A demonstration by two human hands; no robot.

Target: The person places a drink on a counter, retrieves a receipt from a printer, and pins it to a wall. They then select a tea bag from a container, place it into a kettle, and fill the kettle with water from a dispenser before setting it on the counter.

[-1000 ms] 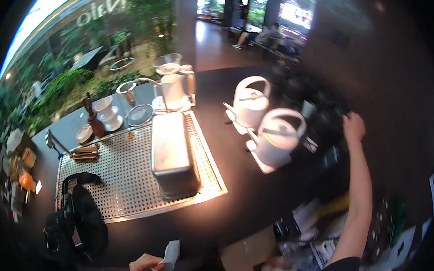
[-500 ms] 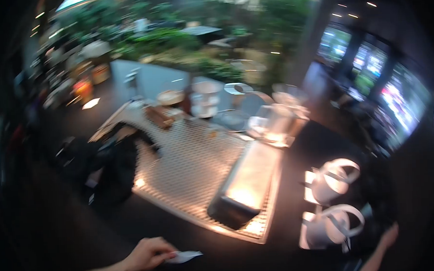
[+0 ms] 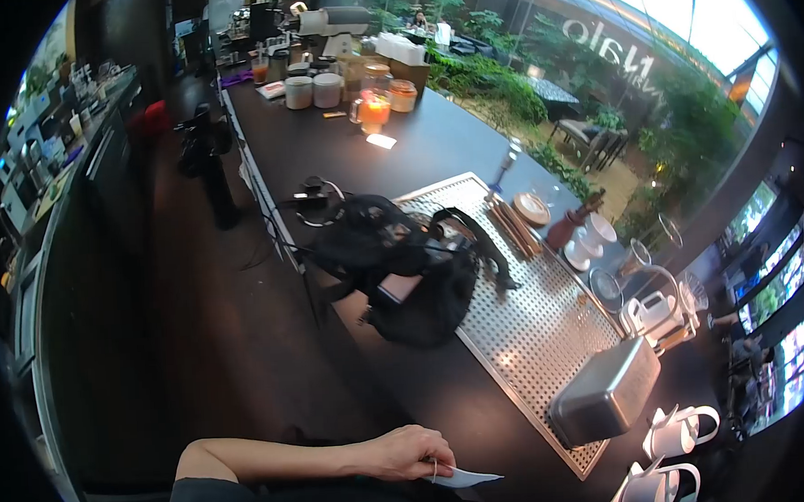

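Observation:
My left hand [image 3: 413, 452] is closed, thumb and fingers pinching a folded white filter paper [image 3: 472, 478] by one end while its pointed end sticks out to the right. The forearm lies across the bottom of the view, in front of the dark counter [image 3: 385, 375]. Beyond the hand, a perforated metal drip tray [image 3: 532, 315] is set along the counter, and a metal bin [image 3: 619, 387] rests on its near end. Two white gooseneck kettles [image 3: 675, 435] are at the lower right. My right hand is out of view.
A black bag [image 3: 422, 290] with straps and cables lies partly over the tray. Glass servers and a white dripper [image 3: 590, 241] line the tray's far side. Jars [image 3: 327, 89] and a lit candle glass [image 3: 374, 111] stand farther along. A dark floor aisle [image 3: 203, 313] runs at left.
My view has swung left, bringing the aisle and jars into sight. My left hand still holds the paper. My right hand, earlier near the kettles, has left the view.

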